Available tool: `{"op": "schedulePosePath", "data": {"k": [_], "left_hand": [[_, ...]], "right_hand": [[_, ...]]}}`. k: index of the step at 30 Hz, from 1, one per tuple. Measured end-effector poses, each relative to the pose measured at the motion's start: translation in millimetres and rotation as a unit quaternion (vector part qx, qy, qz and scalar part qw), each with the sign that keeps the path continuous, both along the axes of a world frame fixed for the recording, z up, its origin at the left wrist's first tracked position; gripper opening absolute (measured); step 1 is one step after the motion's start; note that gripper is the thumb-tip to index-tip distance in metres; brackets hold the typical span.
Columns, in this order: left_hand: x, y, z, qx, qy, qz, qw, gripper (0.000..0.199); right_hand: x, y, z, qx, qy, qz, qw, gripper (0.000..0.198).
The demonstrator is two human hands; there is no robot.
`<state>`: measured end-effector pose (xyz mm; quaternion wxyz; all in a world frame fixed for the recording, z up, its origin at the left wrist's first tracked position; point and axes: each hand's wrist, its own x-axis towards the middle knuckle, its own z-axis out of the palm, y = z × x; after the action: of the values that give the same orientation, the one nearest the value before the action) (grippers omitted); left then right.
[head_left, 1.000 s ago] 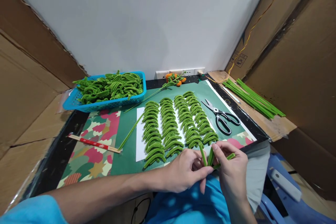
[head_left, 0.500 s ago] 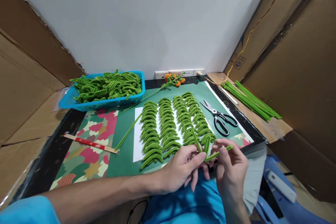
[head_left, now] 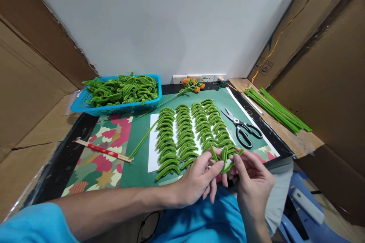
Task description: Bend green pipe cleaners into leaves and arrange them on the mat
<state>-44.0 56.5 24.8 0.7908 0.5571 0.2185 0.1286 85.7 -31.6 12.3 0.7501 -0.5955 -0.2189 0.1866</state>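
Note:
Between my hands is a green pipe cleaner [head_left: 224, 157] bent into several prongs. My left hand [head_left: 201, 176] pinches it from the left with thumb and fingers. On the other side, my right hand [head_left: 252, 176] has thumb and fingers closed on its right-hand prong. Just beyond the hands, rows of curved green pipe-cleaner pieces [head_left: 186, 133] lie in columns on a white sheet [head_left: 153, 152]. Black-handled scissors [head_left: 242, 127], blades apart, rest to the right of those rows.
A blue basket [head_left: 114, 111] heaped with green pieces stands at the back left. Wrapped chopsticks [head_left: 102, 150] and a single green stem [head_left: 142, 140] lie at left. An orange flower stem [head_left: 194, 84] is near the wall sockets. Straight green pipe cleaners [head_left: 278, 112] lie at right.
The right-hand prong of the pipe cleaner has gone from stretching out rightward to bending upward, closer to the others. My right hand has turned with it; my left keeps its hold.

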Motion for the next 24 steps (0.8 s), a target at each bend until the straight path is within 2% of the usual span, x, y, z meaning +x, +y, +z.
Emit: {"op": "schedulePosePath", "data": {"k": [5,11,15,19,24], "left_hand": [[-1.0,1.8,2.6,0.012,0.017,-0.036,0.999,0.042],[-1.2,1.4,5.9,0.010,0.039,-0.036,0.999,0.044],[-1.7,-0.1,9.0,0.033,0.034,-0.018,0.999,0.046],[-1.2,-1.3,7.5,0.005,-0.006,0.004,1.000,0.046],[-0.6,-0.4,3.0,0.002,-0.021,0.013,1.000,0.044]], "right_hand": [[-3.1,1.3,9.8,-0.009,-0.028,-0.003,1.000,0.033],[-4.1,-0.4,10.6,-0.014,-0.058,0.010,0.998,0.026],[0.3,-1.1,9.3,-0.025,-0.080,0.079,0.993,0.015],[6.1,-1.2,10.8,-0.020,-0.087,0.155,0.984,0.009],[10.5,-0.2,12.8,-0.012,-0.099,0.186,0.977,0.007]]}}
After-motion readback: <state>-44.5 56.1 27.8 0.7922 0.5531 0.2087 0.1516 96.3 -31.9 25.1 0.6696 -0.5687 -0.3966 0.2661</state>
